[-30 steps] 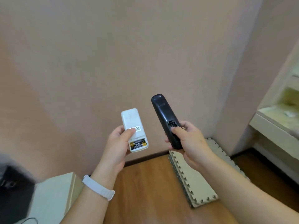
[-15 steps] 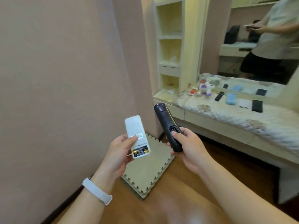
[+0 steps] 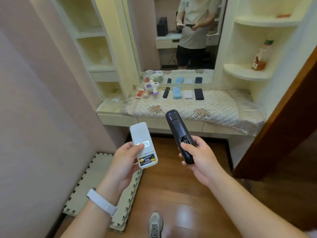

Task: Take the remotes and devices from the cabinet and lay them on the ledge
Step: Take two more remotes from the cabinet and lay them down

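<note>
step: carrying two remotes toward the ledge (image 3: 171, 123); neither is laid down yet.
left hand (image 3: 125, 162): fingers wrapped round the white remote (image 3: 143, 145), thumb pressed on its back.
right hand (image 3: 199, 156): fingers closed round the lower end of the black remote (image 3: 179, 133).
look: both lie back-up; the white one shows two batteries with no cover, and the black one's bay looks open.
next: reach beyond the fingertips to the quilted cover (image 3: 188, 107), free space just short of the row of devices (image 3: 183, 93).

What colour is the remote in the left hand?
White remote, back up with gold-and-black batteries exposed, clearest in the head view.
</note>
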### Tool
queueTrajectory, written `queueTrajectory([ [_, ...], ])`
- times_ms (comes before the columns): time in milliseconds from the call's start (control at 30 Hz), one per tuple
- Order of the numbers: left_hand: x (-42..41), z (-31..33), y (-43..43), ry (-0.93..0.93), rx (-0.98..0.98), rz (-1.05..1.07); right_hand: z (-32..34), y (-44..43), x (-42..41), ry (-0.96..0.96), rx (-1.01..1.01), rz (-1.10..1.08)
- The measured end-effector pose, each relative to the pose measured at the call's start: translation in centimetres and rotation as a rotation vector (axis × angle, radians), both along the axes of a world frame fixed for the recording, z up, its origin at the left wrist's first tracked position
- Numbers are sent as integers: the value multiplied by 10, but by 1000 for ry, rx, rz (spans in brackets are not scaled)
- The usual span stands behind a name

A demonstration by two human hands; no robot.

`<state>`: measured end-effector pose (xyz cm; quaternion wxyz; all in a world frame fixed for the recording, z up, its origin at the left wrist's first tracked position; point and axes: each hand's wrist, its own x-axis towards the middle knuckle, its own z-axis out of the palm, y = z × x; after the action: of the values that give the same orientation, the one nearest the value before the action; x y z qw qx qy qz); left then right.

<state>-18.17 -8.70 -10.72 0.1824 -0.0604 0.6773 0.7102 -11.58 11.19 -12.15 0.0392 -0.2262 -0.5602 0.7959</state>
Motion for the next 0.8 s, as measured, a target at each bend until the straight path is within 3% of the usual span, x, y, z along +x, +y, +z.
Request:
queueTrajectory([
  [233,-98,-19,12,-84,72,-86,-11,4,-78,-84,-12,-162],
  [533,-217,-40,9,-131,96,-148,-18,-5,-183,-98,-4,-221],
  [800,-277,-56,94,-194,67,-328,-29,59,-203,-133,61,-378],
])
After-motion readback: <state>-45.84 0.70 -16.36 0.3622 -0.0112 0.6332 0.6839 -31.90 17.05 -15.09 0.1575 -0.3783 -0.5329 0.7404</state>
